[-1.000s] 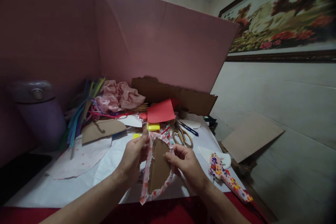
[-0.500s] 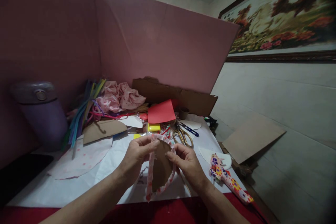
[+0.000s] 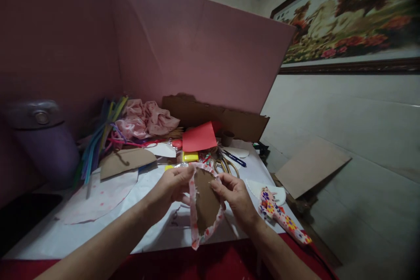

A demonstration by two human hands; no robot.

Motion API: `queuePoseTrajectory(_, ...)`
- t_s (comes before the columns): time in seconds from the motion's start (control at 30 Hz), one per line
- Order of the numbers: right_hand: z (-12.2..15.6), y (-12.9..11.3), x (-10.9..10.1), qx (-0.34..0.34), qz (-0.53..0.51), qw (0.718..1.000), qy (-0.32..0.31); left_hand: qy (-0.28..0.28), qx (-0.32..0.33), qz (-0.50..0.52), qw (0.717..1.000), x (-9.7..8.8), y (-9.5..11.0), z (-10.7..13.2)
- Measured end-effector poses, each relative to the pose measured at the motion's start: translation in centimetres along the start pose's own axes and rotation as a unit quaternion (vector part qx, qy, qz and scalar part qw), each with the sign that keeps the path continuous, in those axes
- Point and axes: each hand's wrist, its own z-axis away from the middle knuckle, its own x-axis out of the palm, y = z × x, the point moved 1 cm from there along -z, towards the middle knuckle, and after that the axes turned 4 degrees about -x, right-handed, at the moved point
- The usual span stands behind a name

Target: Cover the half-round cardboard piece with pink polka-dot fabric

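Note:
Between my hands is a half-round cardboard piece (image 3: 207, 203), its bare brown side facing me and pink dotted fabric folded over its rim. My left hand (image 3: 175, 186) pinches the upper left edge. On the upper right edge, my right hand (image 3: 235, 194) is closed with the thumb pressed on the near face. Just behind the piece lie gold-handled scissors (image 3: 233, 168) and a dark blue snipper (image 3: 234, 157). A glue gun with flowered covering (image 3: 282, 216) rests to the right of my right hand.
Pink dotted fabric (image 3: 101, 199) and a cut cardboard piece (image 3: 126, 164) lie at left, near pipe cleaners (image 3: 98, 144) and a purple tumbler (image 3: 46, 148). Crumpled pink cloth (image 3: 147, 118) and red paper (image 3: 199, 137) sit behind. A cardboard sheet (image 3: 313, 167) leans at right.
The fabric-edged piece has turned slightly, so more of its brown face shows. Both hands keep their hold on it, and the camera view has shifted a little.

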Motion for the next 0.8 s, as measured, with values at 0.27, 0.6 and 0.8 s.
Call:
queuePoseTrajectory(0.27,-0.1,-0.7,-0.4,-0.007,-0.004,1.0,0.007,0.168,0.081,0.004,0.982,-3.2,1.5,-1.3)
queuePoseTrajectory(0.6,0.2,-0.5,-0.6,-0.006,0.037,0.999,-0.009,0.127,0.088,-0.018,0.988,-3.3,1.1,-1.4)
queuePoseTrajectory(0.8,0.2,-0.7,-0.2,-0.033,0.101,0.994,-0.017,-0.026,-0.036,-0.06,0.997,-1.5,-0.1,-0.7)
